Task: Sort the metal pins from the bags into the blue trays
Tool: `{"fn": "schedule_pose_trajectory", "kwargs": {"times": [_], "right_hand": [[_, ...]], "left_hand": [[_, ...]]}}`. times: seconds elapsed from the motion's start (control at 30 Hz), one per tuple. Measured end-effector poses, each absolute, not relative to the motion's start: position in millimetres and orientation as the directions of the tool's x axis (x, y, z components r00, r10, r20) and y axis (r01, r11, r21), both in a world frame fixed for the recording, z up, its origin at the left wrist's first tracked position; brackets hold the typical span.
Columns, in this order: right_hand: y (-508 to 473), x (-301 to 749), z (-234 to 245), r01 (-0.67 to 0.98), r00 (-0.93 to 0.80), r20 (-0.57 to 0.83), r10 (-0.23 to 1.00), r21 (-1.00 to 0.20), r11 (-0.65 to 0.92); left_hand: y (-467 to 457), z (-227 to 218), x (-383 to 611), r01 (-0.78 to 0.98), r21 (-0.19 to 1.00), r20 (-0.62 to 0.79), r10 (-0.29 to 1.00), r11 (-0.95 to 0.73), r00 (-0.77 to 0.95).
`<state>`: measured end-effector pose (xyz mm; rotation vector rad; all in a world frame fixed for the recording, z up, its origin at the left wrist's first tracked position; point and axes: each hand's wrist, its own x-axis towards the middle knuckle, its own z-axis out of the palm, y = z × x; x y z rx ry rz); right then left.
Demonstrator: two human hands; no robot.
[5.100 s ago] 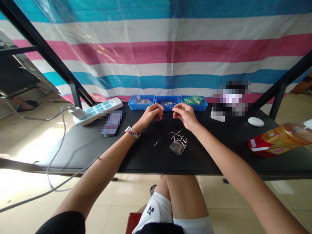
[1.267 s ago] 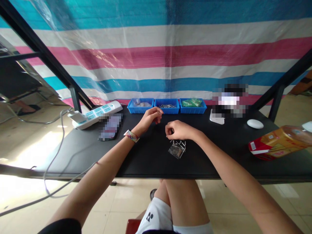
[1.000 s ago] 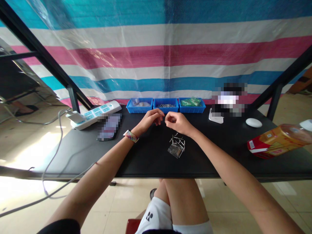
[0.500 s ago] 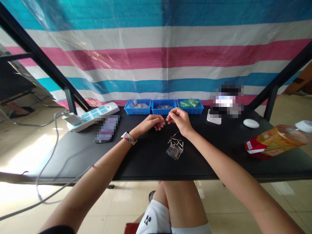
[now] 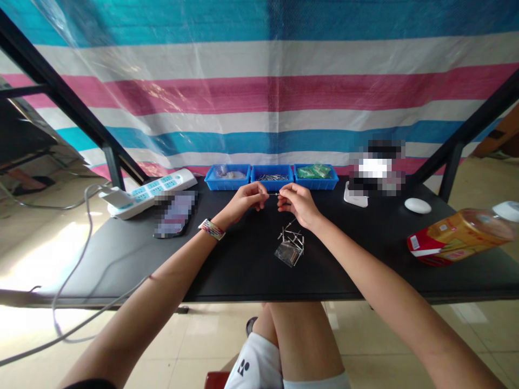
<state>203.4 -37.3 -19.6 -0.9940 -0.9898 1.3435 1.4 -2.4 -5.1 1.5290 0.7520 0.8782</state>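
Note:
Between my hands a thin metal pin (image 5: 273, 194) lies level, its ends at the fingertips of either side. My left hand (image 5: 250, 198) pinches the left end, fingers curled. With thumb and forefinger my right hand (image 5: 295, 201) grips the other end. Just below my right hand, on the black table, is a loose pile of similar silver pins (image 5: 298, 237), some with a thicker section. A small clear plastic bag (image 5: 287, 253) with pieces in it lies against the pile.
Behind my hands stand three blue bins: one with clear bags (image 5: 227, 185), one with metal pins (image 5: 271, 185), one with green packets (image 5: 316, 183). A power strip (image 5: 154, 193) and phone (image 5: 176, 213) lie left. A white oval object (image 5: 417, 206) and drink bottle (image 5: 458, 235) are right.
My left hand has risen slightly and moved left, closing on the pin's left end. The pin has turned from slanting to level between both hands.

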Motion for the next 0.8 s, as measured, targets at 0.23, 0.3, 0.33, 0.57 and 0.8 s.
{"fn": "schedule_pose_trajectory", "kwargs": {"times": [0.23,0.3,0.33,0.57,0.8], "right_hand": [[-37.4,201.8,-22.7,-0.197,0.06,0.138,0.989,-0.969,0.147],[-37.4,201.4,-22.6,-0.168,0.063,0.174,0.983,-0.969,0.183],[-37.4,201.3,-22.4,-0.158,0.063,0.183,0.981,-0.969,0.191],[-39.0,201.8,-19.6,-0.165,0.044,0.064,0.997,-0.984,0.071],[-39.8,202.3,-20.0,-0.254,0.024,-0.006,1.0,-0.967,0.0]], "left_hand": [[4.0,-11.0,0.8,0.008,0.998,0.054,0.86,-0.067,0.508],[5.0,-12.2,1.0,0.028,0.997,0.051,0.868,-0.075,0.494],[5.1,-12.4,1.1,0.036,0.996,0.055,0.872,-0.083,0.486],[4.5,-11.4,1.7,0.053,0.987,0.111,0.888,-0.15,0.446],[4.2,-9.7,2.8,0.033,0.983,0.148,0.882,-0.182,0.448]]}}
